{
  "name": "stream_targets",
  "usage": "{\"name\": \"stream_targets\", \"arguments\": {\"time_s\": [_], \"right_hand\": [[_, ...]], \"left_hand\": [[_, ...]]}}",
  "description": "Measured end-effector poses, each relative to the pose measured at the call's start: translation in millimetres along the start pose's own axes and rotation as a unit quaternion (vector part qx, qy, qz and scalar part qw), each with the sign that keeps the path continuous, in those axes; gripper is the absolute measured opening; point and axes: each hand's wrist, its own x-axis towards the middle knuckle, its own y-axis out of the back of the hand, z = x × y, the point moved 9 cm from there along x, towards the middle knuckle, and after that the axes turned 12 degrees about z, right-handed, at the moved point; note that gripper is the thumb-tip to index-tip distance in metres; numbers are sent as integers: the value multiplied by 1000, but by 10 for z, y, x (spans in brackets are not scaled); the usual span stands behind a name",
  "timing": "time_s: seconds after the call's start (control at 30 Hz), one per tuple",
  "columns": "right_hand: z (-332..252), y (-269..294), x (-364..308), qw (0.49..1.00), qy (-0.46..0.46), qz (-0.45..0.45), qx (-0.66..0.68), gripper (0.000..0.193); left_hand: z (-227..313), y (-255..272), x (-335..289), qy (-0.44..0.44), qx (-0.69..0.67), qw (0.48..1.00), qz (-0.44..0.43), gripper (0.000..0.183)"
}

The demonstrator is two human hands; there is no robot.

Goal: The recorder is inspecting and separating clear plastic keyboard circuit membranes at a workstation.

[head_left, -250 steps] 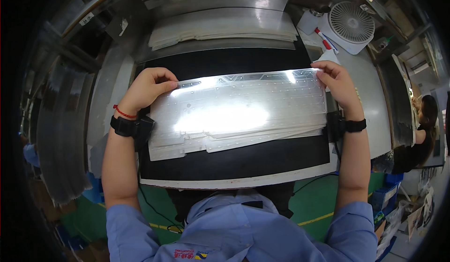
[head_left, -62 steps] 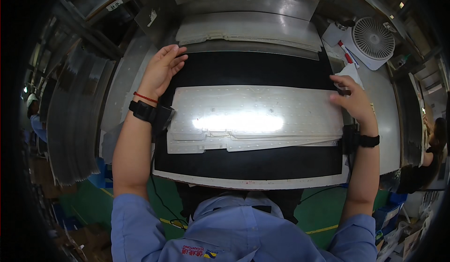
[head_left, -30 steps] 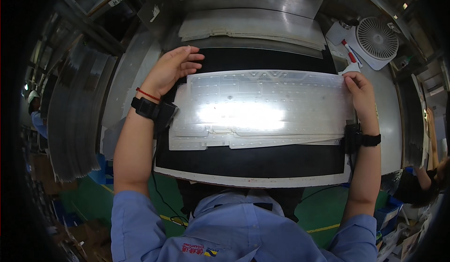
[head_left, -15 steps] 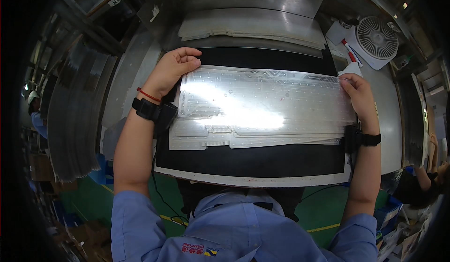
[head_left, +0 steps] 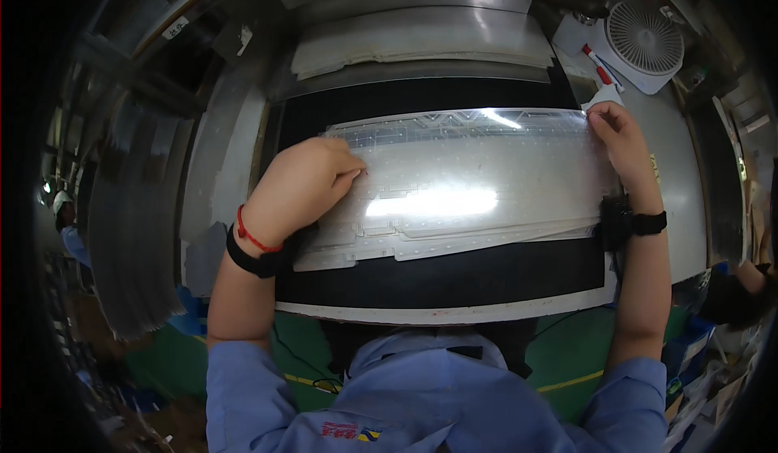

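A long, thin, shiny translucent sheet (head_left: pixel 462 185) with printed traces and dot rows lies across a black mat (head_left: pixel 454 279) in front of me. My left hand (head_left: pixel 304 185) holds the sheet's left end, fingers curled over its edge, with a black band and red string on the wrist. My right hand (head_left: pixel 620 141) pinches the sheet's upper right corner, a black band on that wrist too. The sheet's far edge is lifted slightly off the mat and glare runs along its middle.
A stack of similar pale sheets (head_left: pixel 421 40) lies beyond the mat. A small white fan (head_left: pixel 644 36) and a red-and-white pen (head_left: pixel 598 68) sit at the far right. Grey panels (head_left: pixel 130 210) stand at my left. Another person (head_left: pixel 741 283) sits at the right edge.
Both hands have lifted the sheet's far edge and drawn it slightly toward me. My left hand slid from the mat's top left onto the sheet's left end.
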Motion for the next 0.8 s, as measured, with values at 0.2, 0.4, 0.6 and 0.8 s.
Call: {"name": "stream_targets", "arguments": {"time_s": [0.2,0.4,0.6,0.8], "right_hand": [[36,-9,-1,1000,-15,-11,5,12],[7,1,-12,999,-32,-8,-9,12],[7,-7,-5,1000,-23,-12,5,12],[-4,-1,-13,1000,-24,-15,1,13]], "left_hand": [[155,7,-69,-1,16,999,-41,18],[138,-29,-64,4,59,997,-39,18],[180,-10,-59,5,54,998,-28,18],[225,-2,-69,-4,80,996,-43,16]]}}
